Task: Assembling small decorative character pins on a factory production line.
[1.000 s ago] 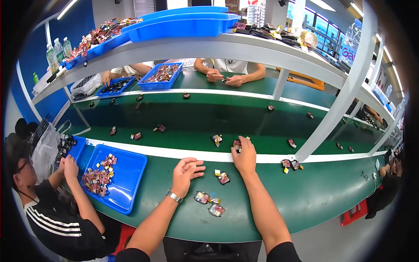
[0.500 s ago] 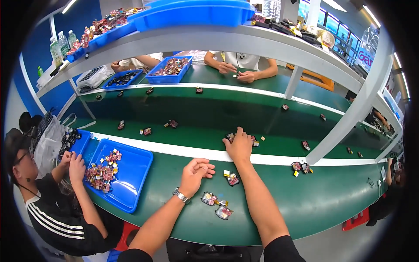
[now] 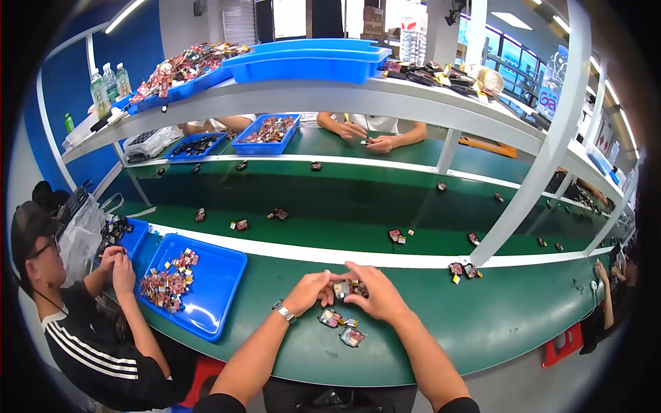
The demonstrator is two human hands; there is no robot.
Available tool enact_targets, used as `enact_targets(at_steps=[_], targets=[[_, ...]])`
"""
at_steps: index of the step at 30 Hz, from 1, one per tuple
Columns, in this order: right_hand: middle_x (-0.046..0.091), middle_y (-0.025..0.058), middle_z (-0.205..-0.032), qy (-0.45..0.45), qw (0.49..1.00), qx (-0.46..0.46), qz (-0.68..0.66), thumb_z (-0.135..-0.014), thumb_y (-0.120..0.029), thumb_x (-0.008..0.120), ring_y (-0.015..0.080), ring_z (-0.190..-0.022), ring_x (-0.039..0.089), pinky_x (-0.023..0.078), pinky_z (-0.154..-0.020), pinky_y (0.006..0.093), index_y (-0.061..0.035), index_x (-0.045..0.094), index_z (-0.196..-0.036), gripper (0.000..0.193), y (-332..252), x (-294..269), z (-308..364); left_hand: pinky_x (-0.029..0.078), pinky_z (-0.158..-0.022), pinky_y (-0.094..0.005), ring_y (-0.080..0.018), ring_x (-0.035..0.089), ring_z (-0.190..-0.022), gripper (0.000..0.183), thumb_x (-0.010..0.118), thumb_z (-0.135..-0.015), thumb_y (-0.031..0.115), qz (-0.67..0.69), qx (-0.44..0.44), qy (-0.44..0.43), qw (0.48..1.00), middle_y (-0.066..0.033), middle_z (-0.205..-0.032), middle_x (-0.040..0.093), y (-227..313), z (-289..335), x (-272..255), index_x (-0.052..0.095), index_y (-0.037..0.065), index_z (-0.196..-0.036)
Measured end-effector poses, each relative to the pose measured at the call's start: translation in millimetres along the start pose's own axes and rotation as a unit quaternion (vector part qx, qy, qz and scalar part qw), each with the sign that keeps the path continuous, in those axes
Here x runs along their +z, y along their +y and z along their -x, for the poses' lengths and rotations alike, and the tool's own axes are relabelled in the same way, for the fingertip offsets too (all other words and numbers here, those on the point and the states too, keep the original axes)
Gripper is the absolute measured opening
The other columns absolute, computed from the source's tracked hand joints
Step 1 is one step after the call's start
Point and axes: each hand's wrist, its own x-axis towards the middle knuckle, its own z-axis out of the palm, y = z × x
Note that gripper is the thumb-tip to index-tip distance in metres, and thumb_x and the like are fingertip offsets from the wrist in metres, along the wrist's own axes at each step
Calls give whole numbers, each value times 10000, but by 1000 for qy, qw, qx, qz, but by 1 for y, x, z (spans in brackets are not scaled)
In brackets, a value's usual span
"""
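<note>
1. Since the earlier frame, the right hand (image 3: 381, 294) has come back from beyond the white strip (image 3: 303, 253) along the tabletop's far edge and met the left hand (image 3: 307, 294); the module lying between the forearms then no longer shows there.
2. The held circuit modules (image 3: 341, 290) are between the hands, over the middle of the tabletop (image 3: 482, 323); overlap hides their number.
3. The right hand is closed round them, fingers above and thumb below, probably to keep loose parts together.
4. The left hand is half curled, its fingertips meeting the right's; whether it grips, I cannot tell.
5. An upper loose module (image 3: 330, 317) and a lower loose module (image 3: 352, 336) lie toward the near edge, seemingly kept within easy reach.
6. Both forearms slant inward from the near edge, wrists low over the tabletop.
</note>
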Motion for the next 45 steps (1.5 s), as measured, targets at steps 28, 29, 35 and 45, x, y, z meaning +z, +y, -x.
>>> enact_targets(at_steps=[28,29,35,45], targets=[[582,75,-1087,75,997,21,24,-771,-79,702,268,-995,577,519,-796,372,-107,674,-947,181,3,28,7,559,-912,-341,-198,627,-1037,289,455,-975,22,23,11,28,999,-139,-1123,628,5,3,9,486,5,-1262],[575,87,-1119,83,996,4,22,-774,-81,702,282,-1028,567,516,-821,377,-110,677,-950,180,5,28,7,557,-912,-339,-197,630,-1032,289,454,-976,22,16,15,26,999,-137,-1119,631,6,4,10,486,6,-1262],[564,112,-1201,92,995,-21,25,-785,-92,699,310,-1117,537,499,-890,392,-102,684,-935,151,12,32,4,551,-919,-334,-203,622,-1054,293,451,-967,2,20,14,26,999,-141,-1146,621,4,3,10,483,7,-1258],[577,93,-1215,89,996,17,-1,-783,-97,667,290,-1119,543,499,-880,378,-64,675,-867,91,6,31,4,525,-948,-344,-204,612,-1079,343,493,-930,-30,-37,43,-40,998,-136,-1199,599,8,7,7,471,7,-1270]])
